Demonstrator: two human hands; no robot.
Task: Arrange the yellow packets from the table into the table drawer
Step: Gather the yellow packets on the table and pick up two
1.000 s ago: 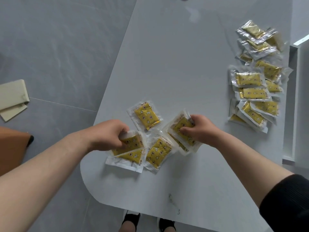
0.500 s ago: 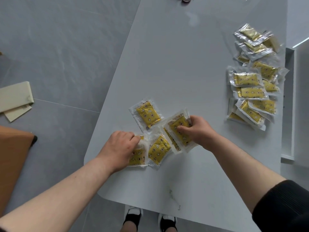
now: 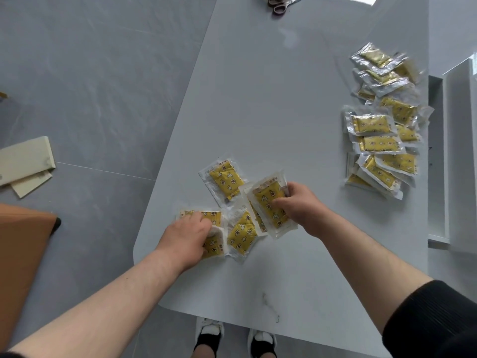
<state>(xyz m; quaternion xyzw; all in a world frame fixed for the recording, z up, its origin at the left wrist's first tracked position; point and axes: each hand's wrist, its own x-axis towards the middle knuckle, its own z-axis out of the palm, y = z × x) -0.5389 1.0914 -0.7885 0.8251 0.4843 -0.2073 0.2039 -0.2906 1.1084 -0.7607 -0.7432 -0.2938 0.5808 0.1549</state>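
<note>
Yellow packets (image 3: 225,180) lay in a small cluster near the table's (image 3: 258,99) near-left corner. A larger heap (image 3: 379,140) lined its right edge beside the open drawer (image 3: 437,156). The right hand (image 3: 299,206) pinched a packet or two, thumb on top, fingers curled under the far end. The left hand (image 3: 185,233) curled its fingers onto another, crumpling the wrapper. They looked light, soft and slick in clear film, probably best gripped across the flat body, not the margins.
</note>
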